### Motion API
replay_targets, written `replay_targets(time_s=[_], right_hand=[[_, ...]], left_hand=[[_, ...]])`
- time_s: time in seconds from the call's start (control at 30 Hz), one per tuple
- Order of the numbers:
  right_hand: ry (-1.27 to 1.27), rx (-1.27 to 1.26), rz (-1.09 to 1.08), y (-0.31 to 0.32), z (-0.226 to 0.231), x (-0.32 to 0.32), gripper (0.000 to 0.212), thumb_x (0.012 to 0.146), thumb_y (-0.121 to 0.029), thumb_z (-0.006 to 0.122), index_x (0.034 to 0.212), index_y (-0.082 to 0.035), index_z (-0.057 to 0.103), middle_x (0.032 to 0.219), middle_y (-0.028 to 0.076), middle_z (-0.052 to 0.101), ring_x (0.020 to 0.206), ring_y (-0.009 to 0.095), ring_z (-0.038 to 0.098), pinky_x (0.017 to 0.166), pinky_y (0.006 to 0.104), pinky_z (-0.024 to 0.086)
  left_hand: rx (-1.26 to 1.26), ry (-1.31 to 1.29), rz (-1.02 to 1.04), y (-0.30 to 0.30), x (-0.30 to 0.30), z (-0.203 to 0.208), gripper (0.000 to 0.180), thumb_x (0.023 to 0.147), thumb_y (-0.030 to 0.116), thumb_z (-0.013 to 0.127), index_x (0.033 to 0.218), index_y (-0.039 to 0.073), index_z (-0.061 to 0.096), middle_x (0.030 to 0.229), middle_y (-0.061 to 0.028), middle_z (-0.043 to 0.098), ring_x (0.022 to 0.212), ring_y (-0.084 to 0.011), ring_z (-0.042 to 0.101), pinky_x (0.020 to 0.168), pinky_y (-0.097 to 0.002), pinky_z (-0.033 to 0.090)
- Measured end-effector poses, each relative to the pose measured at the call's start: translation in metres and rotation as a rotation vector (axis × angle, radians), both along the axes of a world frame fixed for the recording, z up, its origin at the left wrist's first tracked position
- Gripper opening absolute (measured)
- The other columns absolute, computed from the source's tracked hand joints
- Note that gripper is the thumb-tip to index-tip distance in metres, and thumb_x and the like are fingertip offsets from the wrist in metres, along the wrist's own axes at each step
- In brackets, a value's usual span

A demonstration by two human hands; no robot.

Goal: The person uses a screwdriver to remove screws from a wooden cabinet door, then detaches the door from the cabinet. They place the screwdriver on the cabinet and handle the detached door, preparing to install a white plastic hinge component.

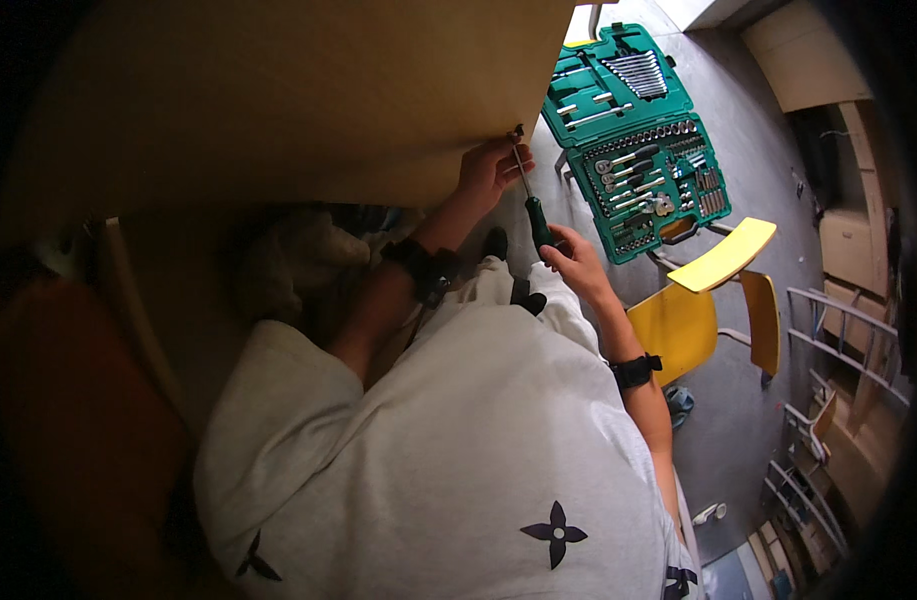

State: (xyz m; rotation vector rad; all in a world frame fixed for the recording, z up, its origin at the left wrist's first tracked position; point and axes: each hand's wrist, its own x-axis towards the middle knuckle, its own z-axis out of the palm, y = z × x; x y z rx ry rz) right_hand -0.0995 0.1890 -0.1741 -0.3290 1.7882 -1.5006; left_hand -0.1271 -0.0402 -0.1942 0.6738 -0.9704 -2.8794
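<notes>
My right hand [575,262] is closed round the green and black handle of a screwdriver [536,218]. Its thin metal shaft slants up and a little left toward the edge of a large tan panel [308,90]. At the shaft's tip a small dark fitting [519,130] shows against the panel; its kind is too small to tell. My left hand [492,168] is at that tip, its fingers curled close around the shaft's end and the fitting. What these fingers pinch is partly hidden. A dark band is on each of my forearms.
An open green tool case [646,140] with sockets, ratchets and spanners lies at the upper right. Yellow chairs [675,325] stand below it on the grey floor [768,180]. Metal-framed furniture and wooden boards [850,250] line the far right.
</notes>
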Motion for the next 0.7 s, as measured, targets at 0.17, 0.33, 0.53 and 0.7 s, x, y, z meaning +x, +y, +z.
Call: replay_targets(time_s=[0.17,0.33,0.53,0.7], right_hand=[[0.153,0.097,-0.032,-0.005,0.008,0.001,0.037,0.078,-0.013,0.066,0.111,0.002,0.058,0.083,0.006,0.061,0.065,0.011,0.056,0.060,0.0244,0.046],[0.226,0.124,-0.011,-0.008,0.019,-0.001,0.036,0.078,-0.014,0.068,0.108,0.002,0.058,0.079,0.003,0.058,0.062,0.008,0.053,0.057,0.0220,0.044],[0.233,0.100,-0.013,-0.011,0.021,0.000,0.037,0.077,-0.013,0.069,0.109,0.002,0.058,0.076,0.000,0.057,0.063,0.005,0.051,0.056,0.0195,0.042],[0.220,0.127,-0.033,-0.011,0.028,-0.003,0.037,0.074,-0.015,0.071,0.105,0.003,0.059,0.083,0.007,0.061,0.066,0.010,0.057,0.061,0.0235,0.047]], left_hand=[[0.069,0.015,0.006,-0.001,-0.005,-0.005,0.021,0.085,0.011,0.053,0.102,-0.001,0.057,0.094,-0.0141,0.063,0.091,-0.0265,0.063,0.085,-0.0435,0.051],[0.121,0.041,-0.019,-0.004,-0.007,-0.004,0.020,0.085,0.012,0.055,0.101,0.001,0.058,0.095,-0.0123,0.064,0.092,-0.0247,0.063,0.087,-0.0439,0.050],[0.131,0.068,-0.027,-0.005,-0.005,-0.002,0.020,0.086,0.014,0.058,0.104,0.005,0.060,0.095,-0.0091,0.065,0.093,-0.0215,0.063,0.089,-0.0432,0.048],[0.162,0.048,-0.021,-0.004,-0.006,-0.003,0.022,0.088,0.015,0.055,0.108,0.005,0.059,0.100,-0.0096,0.064,0.095,-0.0208,0.062,0.090,-0.0431,0.048]])
